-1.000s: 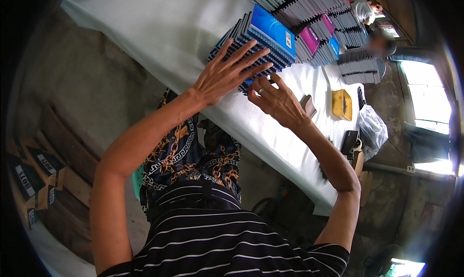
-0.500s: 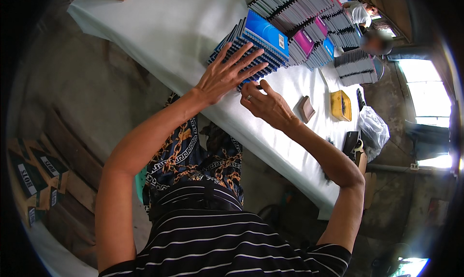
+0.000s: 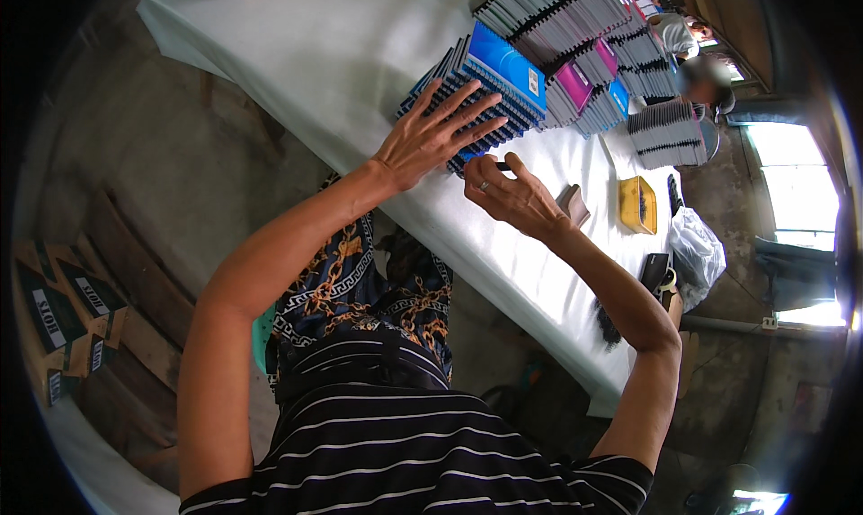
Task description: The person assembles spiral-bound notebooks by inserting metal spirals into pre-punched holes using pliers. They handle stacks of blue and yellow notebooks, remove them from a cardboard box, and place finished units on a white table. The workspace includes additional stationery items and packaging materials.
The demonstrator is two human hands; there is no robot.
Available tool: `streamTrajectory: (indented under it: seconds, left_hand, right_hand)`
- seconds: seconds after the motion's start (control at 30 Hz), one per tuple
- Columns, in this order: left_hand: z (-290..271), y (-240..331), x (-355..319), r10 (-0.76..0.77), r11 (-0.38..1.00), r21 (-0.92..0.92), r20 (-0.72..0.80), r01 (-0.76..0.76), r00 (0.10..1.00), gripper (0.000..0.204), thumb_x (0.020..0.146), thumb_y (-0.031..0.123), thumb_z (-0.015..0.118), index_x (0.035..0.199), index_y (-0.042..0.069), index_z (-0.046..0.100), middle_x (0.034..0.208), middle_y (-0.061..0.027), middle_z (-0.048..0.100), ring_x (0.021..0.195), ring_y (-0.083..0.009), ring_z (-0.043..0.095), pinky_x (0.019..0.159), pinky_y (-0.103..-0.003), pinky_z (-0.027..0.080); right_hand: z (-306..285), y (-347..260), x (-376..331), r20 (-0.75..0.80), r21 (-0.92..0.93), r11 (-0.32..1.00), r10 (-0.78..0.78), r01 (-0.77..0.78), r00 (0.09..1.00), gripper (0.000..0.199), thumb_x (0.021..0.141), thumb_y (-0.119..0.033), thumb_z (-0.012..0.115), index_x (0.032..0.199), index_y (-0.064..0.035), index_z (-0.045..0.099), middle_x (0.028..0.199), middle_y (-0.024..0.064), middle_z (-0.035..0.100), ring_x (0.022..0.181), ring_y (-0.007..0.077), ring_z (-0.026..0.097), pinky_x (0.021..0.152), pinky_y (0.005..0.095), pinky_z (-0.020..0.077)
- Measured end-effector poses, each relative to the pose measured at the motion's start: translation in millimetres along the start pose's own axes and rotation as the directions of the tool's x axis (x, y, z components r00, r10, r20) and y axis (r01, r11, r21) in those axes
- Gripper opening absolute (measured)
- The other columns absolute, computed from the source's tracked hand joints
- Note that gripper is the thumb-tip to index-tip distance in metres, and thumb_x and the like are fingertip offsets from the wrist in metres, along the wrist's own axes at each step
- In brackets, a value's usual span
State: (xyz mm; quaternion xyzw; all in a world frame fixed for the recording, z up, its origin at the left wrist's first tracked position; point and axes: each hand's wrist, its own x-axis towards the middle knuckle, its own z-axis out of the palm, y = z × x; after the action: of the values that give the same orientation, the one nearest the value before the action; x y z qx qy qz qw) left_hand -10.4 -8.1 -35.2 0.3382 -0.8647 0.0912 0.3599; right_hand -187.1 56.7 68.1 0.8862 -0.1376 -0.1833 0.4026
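Observation:
Blue-covered spiral notebooks are stacked near the edge of the white-covered table, their dark coil bindings facing me. My left hand lies against the coils with its fingers spread, holding nothing. Close by, at the lower right corner of the stack, my right hand is closed with a ring on one finger. The dark end of a small tool shows between its fingers; the rest of it is hidden in the hand, so its kind is unclear.
Tall rows of notebooks stand behind the blue stack. On the table's right are a brown block, a yellow tray and a clear plastic bag. Cardboard boxes sit at the far left. Other people are beyond the table.
The whole view has shifted slightly, with the table and notebooks a little lower and further right. Both hands keep about the same places at the stack.

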Motion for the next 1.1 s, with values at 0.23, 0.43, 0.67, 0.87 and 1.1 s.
streamTrajectory:
  seconds: [0.23, 0.43, 0.67, 0.87, 1.1]
  left_hand:
    - [-3.9, -2.3, -2.6, -0.019, 1.0, -0.013, 0.049, 0.019, 0.999, 0.116, 0.053, 0.03, 0.085, 0.151, 0.033, 0.021, 0.159, 0.0036, 0.017, 0.147, -0.0243, 0.014, 0.121, -0.05, 0.013]
    - [-7.2, -1.9, 3.2, -0.022, 1.0, -0.017, 0.051, 0.023, 0.998, 0.117, 0.052, 0.031, 0.085, 0.151, 0.032, 0.022, 0.159, 0.0041, 0.017, 0.146, -0.0254, 0.015, 0.119, -0.051, 0.018]
    - [-39.7, 21.7, -32.4, -0.524, 0.413, -0.778, 0.222, 0.473, 0.823, 0.124, 0.066, 0.024, 0.086, 0.153, 0.007, -0.001, 0.159, -0.0201, 0.001, 0.147, -0.0316, 0.008, 0.117, -0.05, 0.014]
    - [-62.4, 28.6, -23.7, -0.55, -0.448, -0.754, 0.656, 0.481, 0.517, 0.125, 0.071, 0.046, 0.082, 0.152, 0.002, -0.003, 0.158, -0.018, 0.011, 0.147, -0.028, 0.007, 0.116, -0.044, 0.015]
    - [-38.9, 10.7, 40.4, -0.605, -0.382, -0.774, 0.622, 0.505, 0.496, 0.122, 0.074, 0.058, 0.075, 0.151, -0.002, 0.002, 0.147, -0.0149, 0.034, 0.137, -0.0255, 0.032, 0.113, -0.039, 0.025]
  right_hand:
    - [-16.0, -30.6, 28.1, 0.388, 0.153, 0.932, 0.249, -0.328, 0.887, 0.014, 0.075, -0.014, 0.064, 0.088, -0.0079, 0.063, 0.096, 0.0068, 0.062, 0.091, 0.02, 0.058, 0.073, 0.0347, 0.0449]
    - [-24.2, -57.1, 41.1, 0.564, 0.093, 0.746, 0.506, -0.659, 0.653, 0.03, 0.083, -0.029, 0.065, 0.099, -0.0036, 0.062, 0.095, 0.0125, 0.061, 0.085, 0.0248, 0.06, 0.064, 0.0421, 0.0463]
    - [-25.0, -27.0, -55.4, 0.704, 0.575, 0.361, 0.238, -0.734, 0.669, 0.063, 0.081, -0.05, 0.067, 0.12, -0.001, 0.056, 0.12, 0.0214, 0.055, 0.111, 0.0382, 0.055, 0.093, 0.0476, 0.0431]
    - [35.6, 114.7, -22.8, 0.269, 0.837, 0.083, 0.798, -0.541, 0.54, 0.042, 0.09, -0.031, 0.065, 0.115, 0.0023, 0.06, 0.112, 0.0201, 0.064, 0.097, 0.0325, 0.064, 0.085, 0.0404, 0.0504]
    - [142.5, 150.2, 24.8, 0.727, 0.559, -0.688, 0.136, -0.464, 0.673, 0.081, 0.085, -0.068, 0.053, 0.128, 0.0008, 0.055, 0.113, 0.0198, 0.064, 0.107, 0.0287, 0.062, 0.09, 0.0378, 0.0536]
